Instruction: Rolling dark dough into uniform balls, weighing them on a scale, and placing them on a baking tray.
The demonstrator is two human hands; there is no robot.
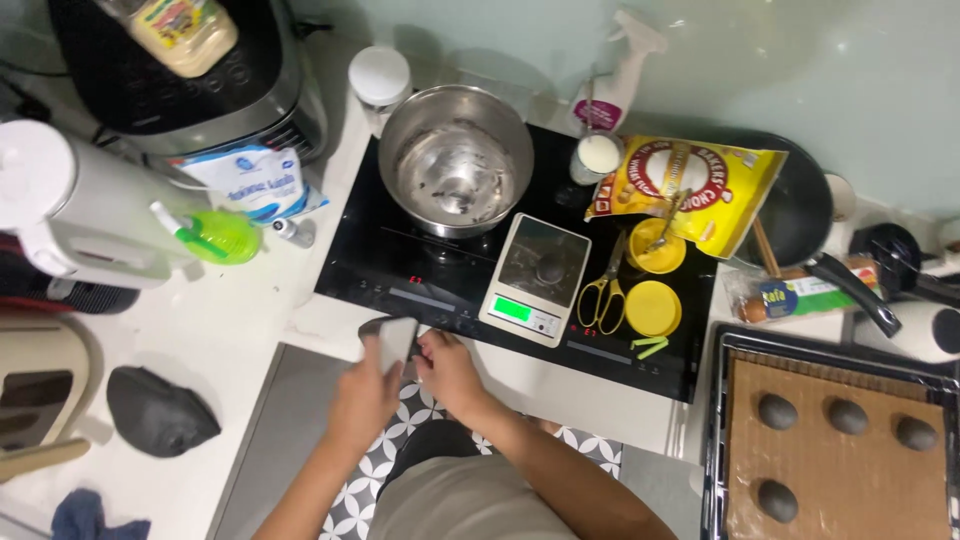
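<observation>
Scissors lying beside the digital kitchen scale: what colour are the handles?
Yellow handles, on the scissors; head view.

Bare forearms; seemingly a grey-beige top, dark shorts.

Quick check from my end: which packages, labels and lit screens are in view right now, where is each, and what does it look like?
Yellow flour bag: lies opened across the hob's back right, red and white round emblem.
White and blue pouch: left of the steel bowl.
Clear wrapped roll: right of the hob, green label with blue round sticker.
Scale screen: small green lit rectangle, front of the white scale.
Hob display: tiny red marks.
</observation>
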